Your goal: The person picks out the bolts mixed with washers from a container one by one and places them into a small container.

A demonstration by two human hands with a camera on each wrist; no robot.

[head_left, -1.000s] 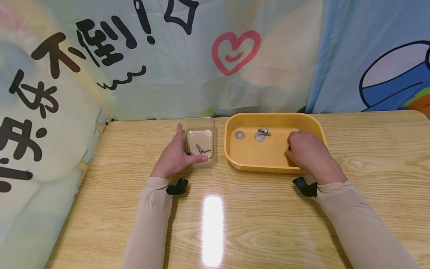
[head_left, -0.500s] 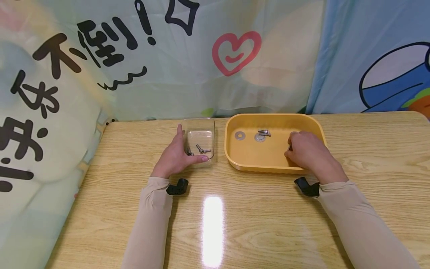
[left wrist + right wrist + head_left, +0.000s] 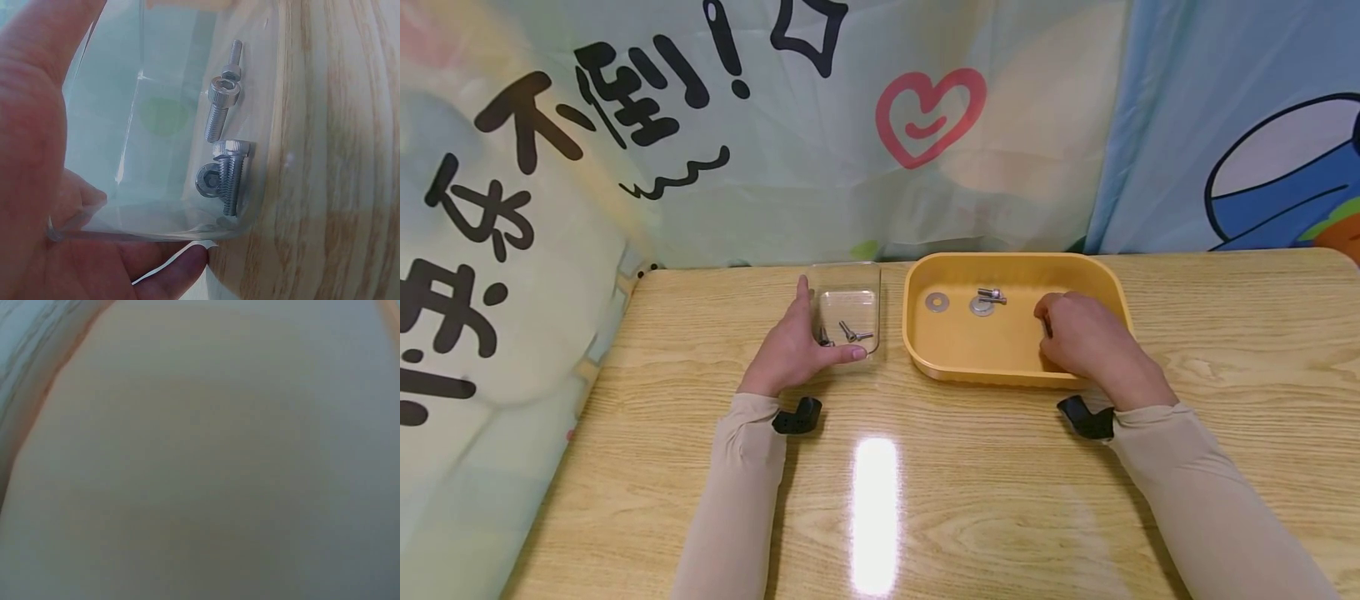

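Note:
My left hand (image 3: 793, 346) rests round the near-left corner of a clear plastic box (image 3: 847, 279), thumb along its near side, fingers along its left. Several socket head screws (image 3: 222, 109) lie inside the box, some overlapping in the left wrist view. My right hand (image 3: 1086, 333) reaches into the right part of a yellow tray (image 3: 1015, 377), fingers curled down near its floor. A small dark patch shows between thumb and forefinger; whether it is a held part cannot be told. The right wrist view is blurred and shows only a pale surface.
In the tray's left half lie a flat washer (image 3: 937, 302), another washer (image 3: 981, 307) and screws (image 3: 992, 295) partly over it. Box and tray stand side by side near the far edge of the wooden table (image 3: 970, 492), before a printed curtain (image 3: 820, 183).
My right forefinger and thumb have shifted slightly inside the tray, and the dark patch between them shows more. The left hand, box and loose parts have stayed put.

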